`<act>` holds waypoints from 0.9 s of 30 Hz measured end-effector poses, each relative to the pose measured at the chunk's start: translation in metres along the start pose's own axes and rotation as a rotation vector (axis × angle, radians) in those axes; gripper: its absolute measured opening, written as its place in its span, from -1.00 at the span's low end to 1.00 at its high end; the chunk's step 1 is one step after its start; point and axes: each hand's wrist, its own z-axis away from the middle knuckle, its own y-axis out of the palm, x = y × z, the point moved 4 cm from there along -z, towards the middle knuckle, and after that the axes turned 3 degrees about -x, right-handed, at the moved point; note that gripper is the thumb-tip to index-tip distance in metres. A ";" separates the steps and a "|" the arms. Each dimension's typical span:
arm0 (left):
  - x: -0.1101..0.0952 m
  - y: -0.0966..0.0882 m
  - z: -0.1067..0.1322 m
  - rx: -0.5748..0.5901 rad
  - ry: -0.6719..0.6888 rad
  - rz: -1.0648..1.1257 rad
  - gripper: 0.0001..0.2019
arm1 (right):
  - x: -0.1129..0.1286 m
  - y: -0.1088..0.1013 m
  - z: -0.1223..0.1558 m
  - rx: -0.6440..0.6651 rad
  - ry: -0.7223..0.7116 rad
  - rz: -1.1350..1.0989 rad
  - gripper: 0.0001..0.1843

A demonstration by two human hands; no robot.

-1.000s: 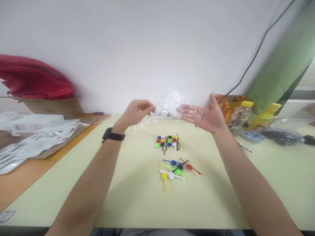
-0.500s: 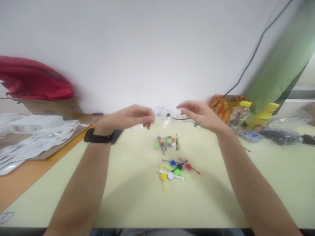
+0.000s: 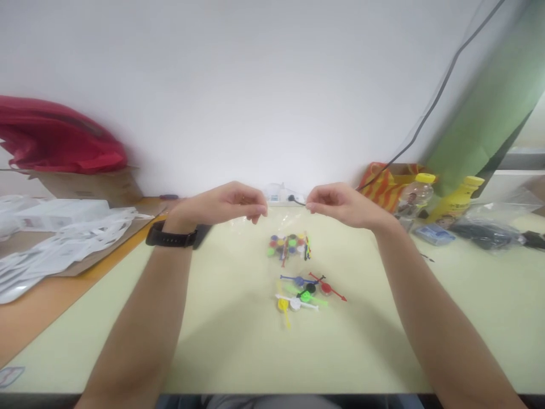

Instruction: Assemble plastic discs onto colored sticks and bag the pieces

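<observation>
My left hand (image 3: 247, 203), a black band at its wrist, is raised above the table with fingertips pinched. Level with it, my right hand (image 3: 326, 203) is also pinched closed. Between and below them shows a clear plastic bag (image 3: 286, 217), faint except for its glints; its edges are hard to make out. Under the hands is a cluster of small coloured discs and thin arrow pieces (image 3: 293, 245); I cannot tell whether the film covers it. Closer to me lie several spinner arrows with round hubs, among them a red one (image 3: 326, 288) and a white one (image 3: 295, 304).
White plastic pieces (image 3: 63, 238) lie on cardboard at the left, near a red bag (image 3: 59, 136). A clear bottle (image 3: 416, 196), a yellow bottle (image 3: 457, 201) and a small blue-white box (image 3: 434, 234) stand at the right. A white wall closes off the back.
My right hand's fingers, apart before, have closed into a pinch, and its fingertips sit slightly lower. The film's glints have shifted. My left hand stays put.
</observation>
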 end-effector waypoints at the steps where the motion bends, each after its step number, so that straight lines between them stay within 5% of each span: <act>1: 0.000 -0.001 0.000 -0.004 0.000 -0.009 -0.74 | 0.001 0.001 0.000 0.016 0.001 0.005 -0.69; 15: 0.004 -0.002 -0.002 -0.065 0.005 -0.151 -0.73 | -0.004 -0.002 -0.002 -0.103 -0.031 0.134 -0.65; 21: -0.002 -0.005 -0.002 -0.203 0.027 -0.139 -0.73 | -0.007 -0.011 -0.004 -0.242 -0.086 0.000 -0.63; 27: -0.006 -0.013 0.000 -0.425 0.060 -0.171 -0.76 | -0.044 -0.009 -0.002 -0.020 0.131 -0.084 -0.52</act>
